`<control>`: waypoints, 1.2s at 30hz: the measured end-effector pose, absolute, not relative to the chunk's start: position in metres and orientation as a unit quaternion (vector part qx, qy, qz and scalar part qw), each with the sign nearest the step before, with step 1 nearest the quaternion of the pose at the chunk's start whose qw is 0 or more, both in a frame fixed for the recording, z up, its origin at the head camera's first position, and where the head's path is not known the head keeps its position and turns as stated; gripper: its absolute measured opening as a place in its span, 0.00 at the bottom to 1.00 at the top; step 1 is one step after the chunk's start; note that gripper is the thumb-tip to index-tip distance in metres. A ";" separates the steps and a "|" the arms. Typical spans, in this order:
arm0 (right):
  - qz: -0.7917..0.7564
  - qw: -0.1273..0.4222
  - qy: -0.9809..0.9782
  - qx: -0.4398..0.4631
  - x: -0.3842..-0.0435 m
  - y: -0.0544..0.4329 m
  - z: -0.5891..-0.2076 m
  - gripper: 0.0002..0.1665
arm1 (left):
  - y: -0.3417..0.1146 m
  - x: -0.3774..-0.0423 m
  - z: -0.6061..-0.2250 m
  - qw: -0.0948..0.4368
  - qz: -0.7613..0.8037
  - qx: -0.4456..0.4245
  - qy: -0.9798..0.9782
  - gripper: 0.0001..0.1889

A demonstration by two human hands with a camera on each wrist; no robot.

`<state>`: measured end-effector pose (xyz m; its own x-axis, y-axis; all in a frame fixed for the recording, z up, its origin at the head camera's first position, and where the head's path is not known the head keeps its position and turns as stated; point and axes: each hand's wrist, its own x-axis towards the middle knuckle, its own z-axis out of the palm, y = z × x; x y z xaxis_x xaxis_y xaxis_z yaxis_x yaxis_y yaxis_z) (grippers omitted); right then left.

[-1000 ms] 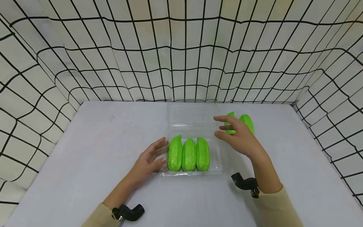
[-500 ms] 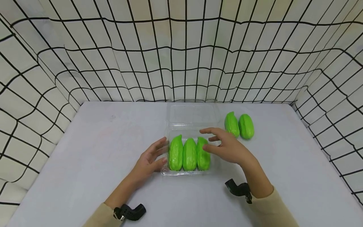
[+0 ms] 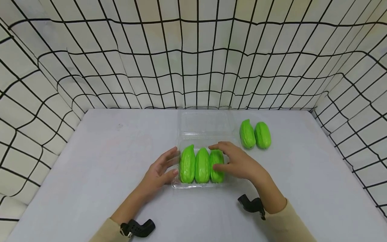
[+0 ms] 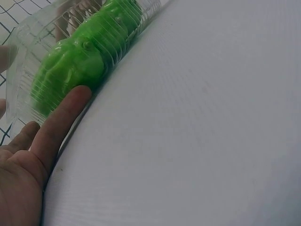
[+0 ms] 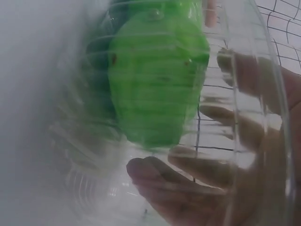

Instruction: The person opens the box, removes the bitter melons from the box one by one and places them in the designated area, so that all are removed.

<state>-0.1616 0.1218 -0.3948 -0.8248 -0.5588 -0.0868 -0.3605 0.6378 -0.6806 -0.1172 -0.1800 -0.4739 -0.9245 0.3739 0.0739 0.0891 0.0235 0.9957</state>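
A clear plastic clamshell box [image 3: 228, 183] lies with its lid folded back. Three bright green gourds [image 3: 202, 165] fill most of its base side by side. My left hand [image 3: 159, 169] rests at the box's left side, fingers loosely extended; in the left wrist view a fingertip [image 4: 81, 96] lies at the clear wall beside a gourd [image 4: 70, 70]. My right hand [image 3: 237, 163] hovers over the rightmost gourd [image 3: 217, 168], thumb and forefinger spread toward its near and far ends. In the right wrist view, these fingers [image 5: 150, 174] show through the box wall, spread apart around the gourd [image 5: 157, 80].
Two more green gourds, a left one [image 3: 247, 134] and a right one [image 3: 262, 135], lie on the white table [image 3: 121, 148] right of the lid [image 3: 205, 122]. Black netting [image 3: 198, 74] over pale walls encloses the back and sides.
My right hand has moved left and nearer, from beside the two loose gourds to over the rightmost gourd in the box. My left hand has stayed at the box's side.
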 end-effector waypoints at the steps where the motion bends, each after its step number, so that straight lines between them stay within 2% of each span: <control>1: -0.335 0.148 0.894 -0.259 -0.162 0.121 -0.395 0.35 | -0.180 -0.117 -0.473 0.104 0.679 0.161 0.708 0.36; 23: -0.299 0.185 0.905 -0.241 -0.160 0.114 -0.403 0.38 | -0.180 -0.117 -0.474 0.106 0.682 0.161 0.705 0.36; 36: -0.289 0.162 0.908 -0.257 -0.161 0.116 -0.398 0.42 | -0.179 -0.117 -0.474 0.106 0.686 0.163 0.701 0.36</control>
<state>-0.1614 0.1159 -0.3980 -0.8154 -0.5600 -0.1467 -0.3724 0.7014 -0.6078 -0.1174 -0.1792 -0.4736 -0.9243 0.3742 0.0748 0.0834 0.0067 0.9965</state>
